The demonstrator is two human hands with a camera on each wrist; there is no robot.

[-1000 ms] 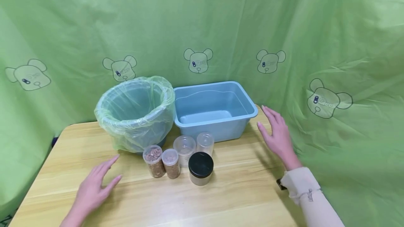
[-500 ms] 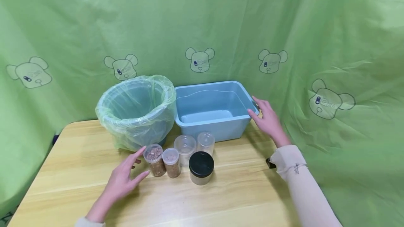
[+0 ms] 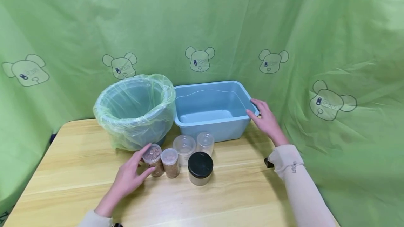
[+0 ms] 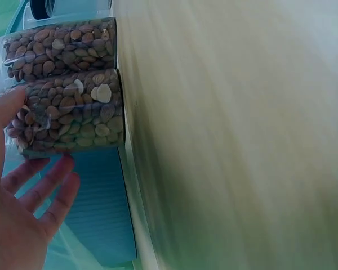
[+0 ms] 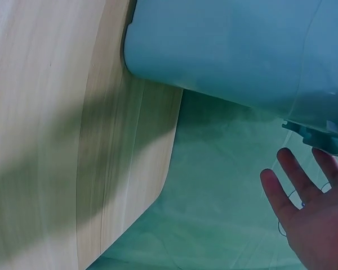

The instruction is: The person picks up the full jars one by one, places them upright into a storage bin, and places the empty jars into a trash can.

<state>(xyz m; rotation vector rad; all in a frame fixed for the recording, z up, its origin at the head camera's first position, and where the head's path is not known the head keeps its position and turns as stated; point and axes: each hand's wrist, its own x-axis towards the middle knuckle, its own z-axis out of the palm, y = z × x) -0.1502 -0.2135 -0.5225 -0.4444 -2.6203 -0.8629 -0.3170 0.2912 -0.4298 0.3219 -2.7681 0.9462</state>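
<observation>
Apparently pre-grasp, bracketed the leftmost seed jar on the tabletop with left hand, touched the blue tub with right hand, fingers loosely extended, and likely needed a jar pinch next.

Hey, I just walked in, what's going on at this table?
A person's left hand is around the leftmost seed jar; the right hand is at the right end of the blue tub. That jar stands on the table, beside a second seed jar and in front of the lined bin.
</observation>
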